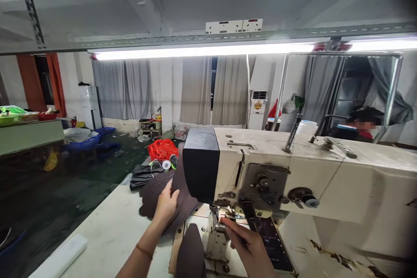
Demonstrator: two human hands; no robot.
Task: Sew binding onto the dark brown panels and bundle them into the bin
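My left hand point(167, 205) is at a stack of dark grey-brown fabric pieces point(153, 195), left of the sewing machine point(312, 173). Its thumb and fingers close on the edge of one dark fabric piece point(182, 184) that stands up from the stack. My right hand point(249, 245) is under the machine head, with fingertips by the lit needle and presser-foot area point(221, 215). Those fingers are bent together; something dark shows between them, too small to name. Another dark tapered fabric piece point(191, 252) lies in front, left of the machine's narrow bed point(216, 243).
Behind the stack lie black folded pieces point(146, 176), a red plastic bag point(163, 150) and a white spool point(166, 165). A white bar-shaped object point(63, 256) rests on the table's left edge. A dark control panel point(273, 243) is right of my right hand. A person point(358, 124) sits beyond the machine.
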